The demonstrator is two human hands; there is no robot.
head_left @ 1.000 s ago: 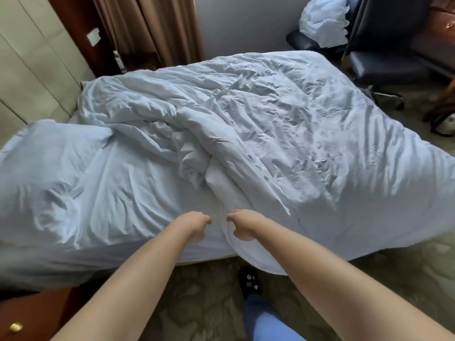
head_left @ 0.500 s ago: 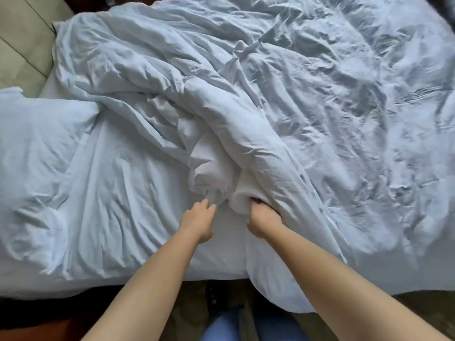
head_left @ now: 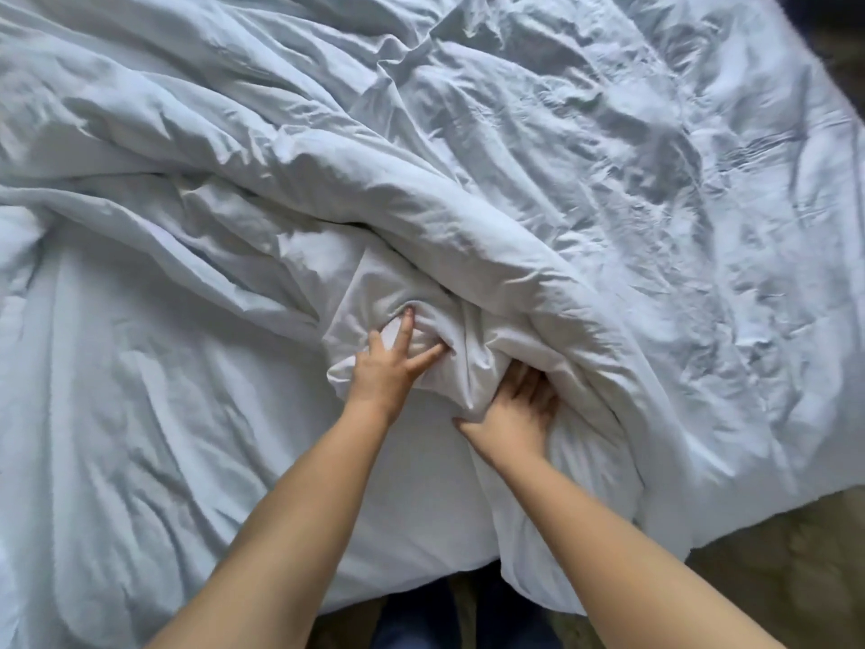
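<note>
A crumpled white duvet (head_left: 538, 189) covers the far and right parts of the bed, and its bunched edge (head_left: 421, 292) lies in the middle. My left hand (head_left: 386, 370) rests on that bunched edge with fingers spread and straight, pressing into the fabric. My right hand (head_left: 517, 407) is just to the right, its spread fingers reaching under a thick duvet fold (head_left: 585, 367). The fingertips of the right hand are hidden in the shadow of that fold.
The white bed sheet (head_left: 164, 437) lies wrinkled on the left half of the mattress. The duvet hangs over the near bed edge (head_left: 538, 573). Patterned carpet (head_left: 772, 578) shows at the bottom right. My legs in blue trousers (head_left: 412, 625) stand against the bed.
I have leaned in closer over the bed. Both hands moved forward from the bed's near edge into the bunched duvet, and their fingers went from curled to spread.
</note>
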